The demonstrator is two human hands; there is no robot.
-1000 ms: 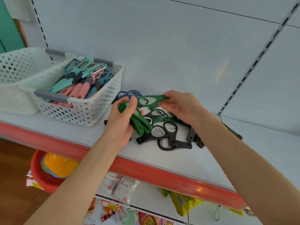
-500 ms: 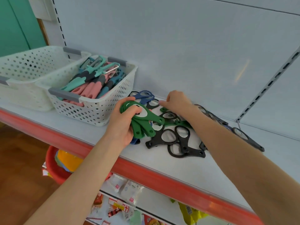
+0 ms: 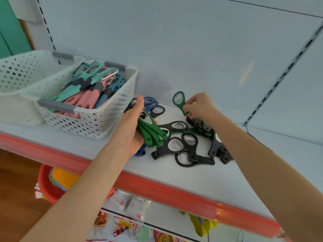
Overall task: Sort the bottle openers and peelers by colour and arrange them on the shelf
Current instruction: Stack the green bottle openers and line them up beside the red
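Left hand (image 3: 130, 131): centre of frame, fingers and thumb curled round a stack of green bottle openers (image 3: 152, 135); at least four handle ends fan out at its lower right.
Right hand (image 3: 200, 107): right of centre, fingertips pinching the handle of one green bottle opener (image 3: 181, 107), held upright with its loop uppermost, clear of the shelf.
Loose green opener (image 3: 192, 131): one, lying flat between the two hands, partly under black ones.
Black bottle openers (image 3: 191, 151): three overlapping in the centre; more are piled under the right forearm, number not countable.
Blue bottle openers (image 3: 152, 103): at least two loops just behind the left thumb; one handle end shows below the left hand.
Peelers (image 3: 87, 96): teal, pink and blue, heaped in the right-hand white basket (image 3: 97, 117), centre left; count cannot be told.
Second white basket (image 3: 19, 72): far left, touching the first.
Shelf (image 3: 192, 180): white board with a red front strip.
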